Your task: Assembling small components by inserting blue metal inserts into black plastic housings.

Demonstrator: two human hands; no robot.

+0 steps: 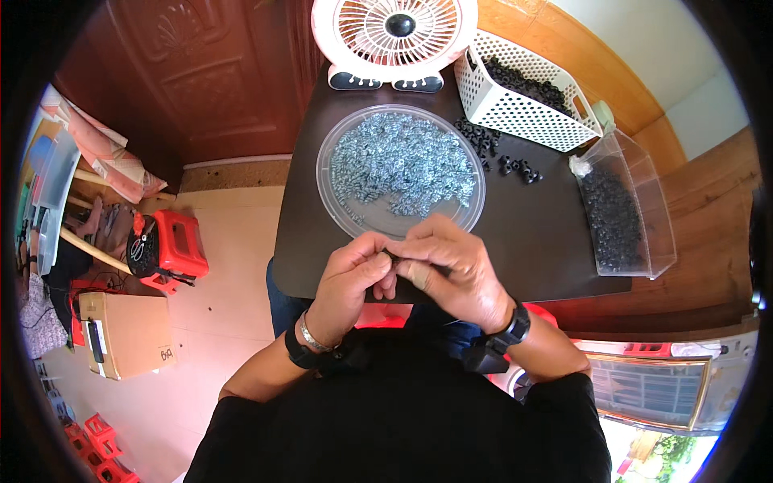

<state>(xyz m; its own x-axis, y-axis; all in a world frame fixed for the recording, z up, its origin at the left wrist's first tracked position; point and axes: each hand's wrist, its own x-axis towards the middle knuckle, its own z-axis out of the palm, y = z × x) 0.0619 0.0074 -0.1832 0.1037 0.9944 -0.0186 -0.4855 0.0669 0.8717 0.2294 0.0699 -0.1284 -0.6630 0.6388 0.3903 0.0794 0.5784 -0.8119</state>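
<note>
My left hand (354, 270) and my right hand (447, 266) meet just in front of a round clear plastic tub, over the near edge of the dark table. Between the fingertips shows a small black part (390, 254), pinched by my left thumb and fingers. The fingers of my right hand are closed against it; whether they grip a second piece is hidden. In the tub (321, 179) lies a heap of small silvery-blue metal pieces (403, 161), too small to name surely.
A white perforated basket (515, 117) of black parts stands at the back right, with loose black parts (519, 169) beside it. Farther right is a clear bin (656, 217) of small dark pieces. A pink-and-white fan (394, 36) stands at the table's (531, 249) far edge.
</note>
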